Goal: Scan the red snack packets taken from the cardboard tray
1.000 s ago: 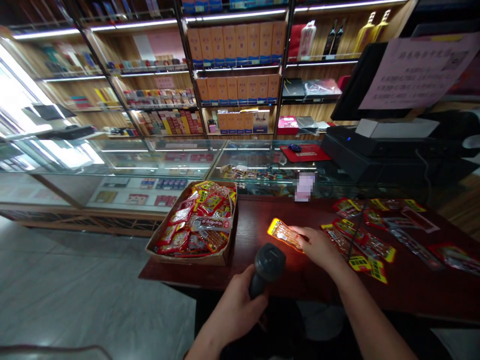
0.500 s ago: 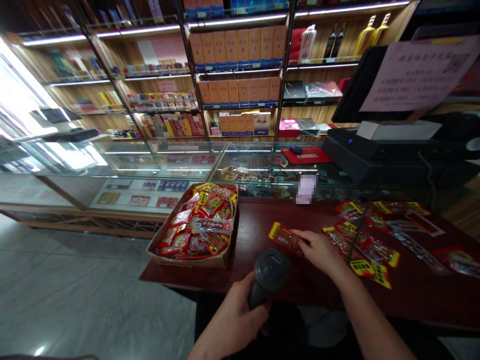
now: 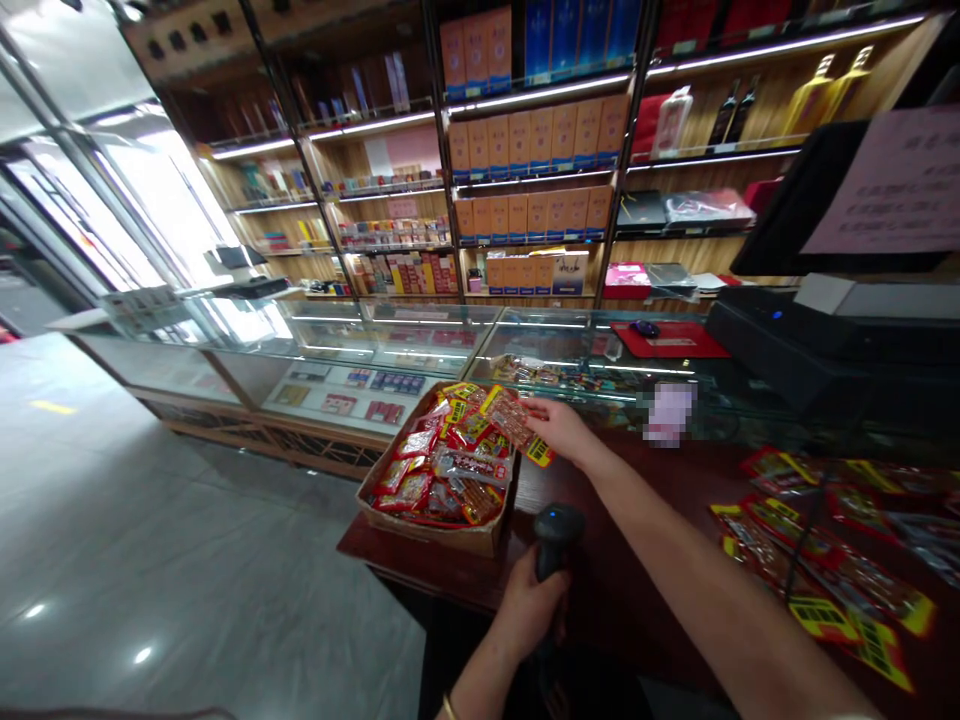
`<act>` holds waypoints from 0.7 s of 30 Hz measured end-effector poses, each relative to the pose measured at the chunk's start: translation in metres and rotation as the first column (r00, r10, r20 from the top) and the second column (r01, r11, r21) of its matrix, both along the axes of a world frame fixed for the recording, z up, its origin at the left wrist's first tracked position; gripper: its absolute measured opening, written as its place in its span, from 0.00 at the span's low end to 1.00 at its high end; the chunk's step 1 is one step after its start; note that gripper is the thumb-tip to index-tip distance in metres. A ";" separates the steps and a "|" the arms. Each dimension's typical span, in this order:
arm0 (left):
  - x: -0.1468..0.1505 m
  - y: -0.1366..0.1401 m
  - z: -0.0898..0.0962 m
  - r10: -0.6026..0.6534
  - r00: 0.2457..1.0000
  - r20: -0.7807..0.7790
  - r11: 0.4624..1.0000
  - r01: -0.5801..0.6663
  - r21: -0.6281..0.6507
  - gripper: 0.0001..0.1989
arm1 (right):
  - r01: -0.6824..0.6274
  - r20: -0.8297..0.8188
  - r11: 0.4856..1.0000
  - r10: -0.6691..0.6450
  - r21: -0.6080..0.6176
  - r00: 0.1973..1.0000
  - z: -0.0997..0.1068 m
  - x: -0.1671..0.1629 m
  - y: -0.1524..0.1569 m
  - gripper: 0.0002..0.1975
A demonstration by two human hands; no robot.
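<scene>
**Brought across to the cardboard box [image 3: 450,538] in the right hand [image 3: 559,428]**

Turned farther left than half a second ago, taking in more of the bright doorway [image 3: 154,190] and the pale floor [image 3: 285,580]. Spread over the right part of the dark red table [image 3: 534,485], as before: loose packets [image 3: 765,545], now nearer the edge of view. Stretched farther out with the right arm, away from the bare wood beside the loose packets. Clasped around its handle by the left hand [image 3: 529,605], as earlier: a black scanner [image 3: 559,525], now showing a small blue light on top.

Pinched at its right edge by the right hand: a snack packet [image 3: 510,415], over the far right rim of the box, itself full of red and yellow packets. Touching the rim or just above, cannot tell. Looks flat, oblong and slanted, with glossy clear film over reddish-brown contents, yellow at both ends, and dark lettering on the nearer yellow end.
</scene>
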State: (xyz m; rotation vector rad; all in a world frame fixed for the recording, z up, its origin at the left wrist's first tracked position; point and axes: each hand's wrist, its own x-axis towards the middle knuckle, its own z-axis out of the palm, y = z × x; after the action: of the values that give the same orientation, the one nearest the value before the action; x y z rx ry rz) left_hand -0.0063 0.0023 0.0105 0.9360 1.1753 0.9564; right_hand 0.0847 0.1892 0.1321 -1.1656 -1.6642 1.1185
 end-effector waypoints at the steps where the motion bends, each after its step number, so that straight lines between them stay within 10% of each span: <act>1: -0.001 0.000 0.000 0.006 1.000 0.005 1.000 -0.006 -0.006 0.15 | -0.041 0.035 0.999 0.041 0.001 0.999 0.006 -0.015 0.005 0.21; 8: -0.002 0.001 -0.005 0.050 0.998 0.031 0.999 -0.049 -0.016 0.16 | -0.544 0.435 0.827 0.441 0.143 0.785 0.026 -0.068 -0.024 0.21; 17: 0.001 0.003 -0.012 0.084 0.996 0.004 0.996 -0.084 0.004 0.15 | -0.601 0.811 0.757 0.169 0.256 0.559 0.005 -0.090 -0.087 0.15; 21: 0.000 0.002 -0.008 0.057 0.998 -0.035 0.998 -0.056 0.030 0.14 | -0.543 0.812 0.755 0.025 0.367 0.583 0.009 -0.083 -0.097 0.19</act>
State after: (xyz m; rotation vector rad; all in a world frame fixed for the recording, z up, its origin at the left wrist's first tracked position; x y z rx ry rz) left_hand -0.0061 0.0048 0.0029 0.9507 1.2259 1.0082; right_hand 0.0015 0.0926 0.1416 -0.9877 -2.7231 0.1189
